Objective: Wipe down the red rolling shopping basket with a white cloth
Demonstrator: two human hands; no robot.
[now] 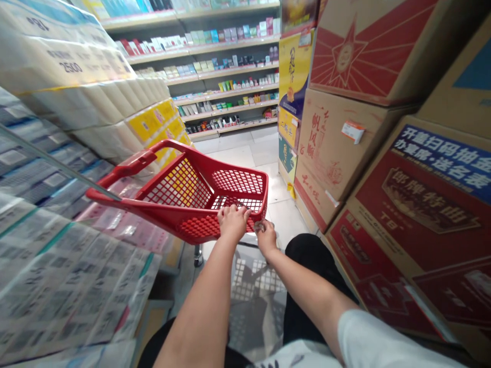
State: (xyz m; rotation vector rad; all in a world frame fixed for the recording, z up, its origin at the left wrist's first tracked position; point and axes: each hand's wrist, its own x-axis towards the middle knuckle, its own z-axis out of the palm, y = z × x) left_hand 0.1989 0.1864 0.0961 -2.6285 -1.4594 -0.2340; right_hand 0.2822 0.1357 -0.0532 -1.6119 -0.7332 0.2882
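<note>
A red plastic shopping cart (240,176) with lattice walls stands in the aisle ahead of me, its handle pointing left. Over the near rim of its basket curl the fingers of my left hand (233,222). Something thin and dark shows just beyond those fingertips, inside the basket. Beside it, low at the basket's right corner, my right hand (266,236) is closed with fingers pinched together. A small greyish bit (260,225) shows at its fingertips; its kind cannot be made out. The visible part of the basket's inside shows bare lattice.
Stacked cartons (330,148) line the right side, close to my right arm and knee. Wrapped paper packs (76,266) are piled along the left, beside the cart's handle. Shelves (230,89) of small boxes and bottles stand at the back, beyond the tiled floor (233,156).
</note>
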